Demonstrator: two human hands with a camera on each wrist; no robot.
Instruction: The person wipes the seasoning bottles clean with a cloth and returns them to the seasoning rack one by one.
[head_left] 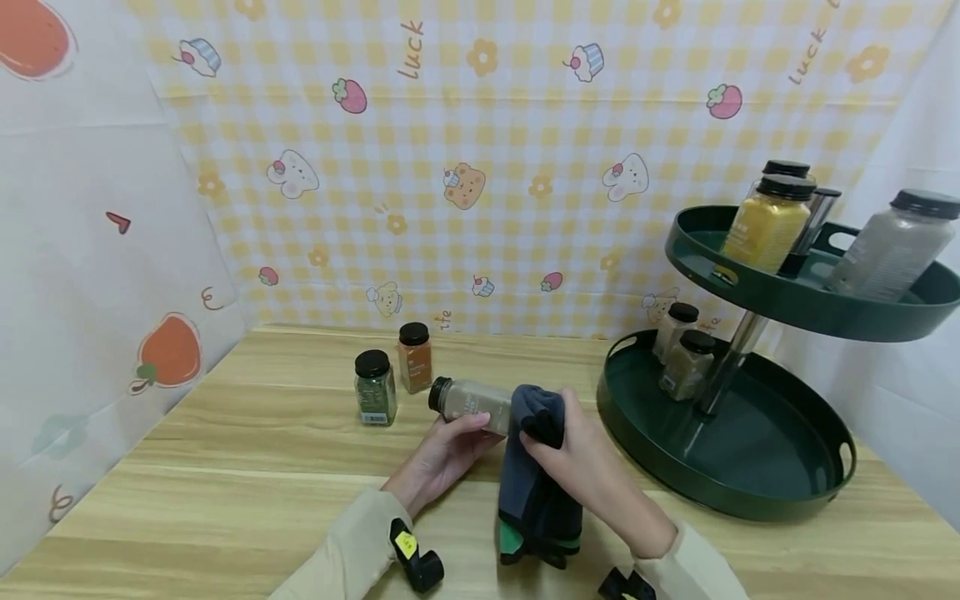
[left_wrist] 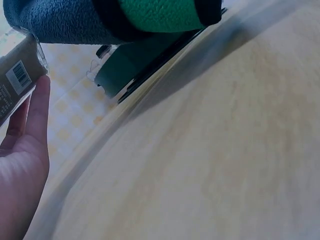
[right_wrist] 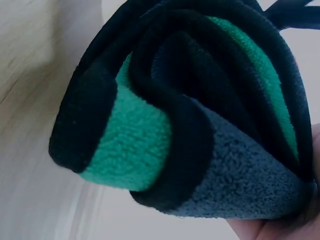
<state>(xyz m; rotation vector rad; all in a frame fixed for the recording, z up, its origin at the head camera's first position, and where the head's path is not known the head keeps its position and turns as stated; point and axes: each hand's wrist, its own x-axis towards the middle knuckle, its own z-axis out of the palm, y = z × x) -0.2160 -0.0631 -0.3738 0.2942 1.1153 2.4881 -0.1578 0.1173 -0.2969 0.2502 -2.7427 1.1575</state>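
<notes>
My left hand (head_left: 450, 454) grips a clear spice jar (head_left: 474, 402) of greyish-beige powder, tilted on its side with its black lid to the left. In the left wrist view a barcode label shows on the jar (left_wrist: 20, 75). My right hand (head_left: 573, 454) holds a folded cloth (head_left: 536, 475), dark grey-blue and green with black edging, against the jar's base end. The cloth (right_wrist: 240, 170) hangs down in loose folds and hides most of the right fingers in the right wrist view. Behind the held jar stand a jar of green herbs (head_left: 376, 390) and a jar of orange-red spice (head_left: 415, 358).
A two-tier dark green rack stands at the right. Its lower tray (head_left: 750, 492) carries two small jars (head_left: 686, 367) at the back left. On the upper tray (head_left: 795, 304) are a yellow jar (head_left: 765, 229), a large grey jar (head_left: 892, 250) and another black-lidded jar behind.
</notes>
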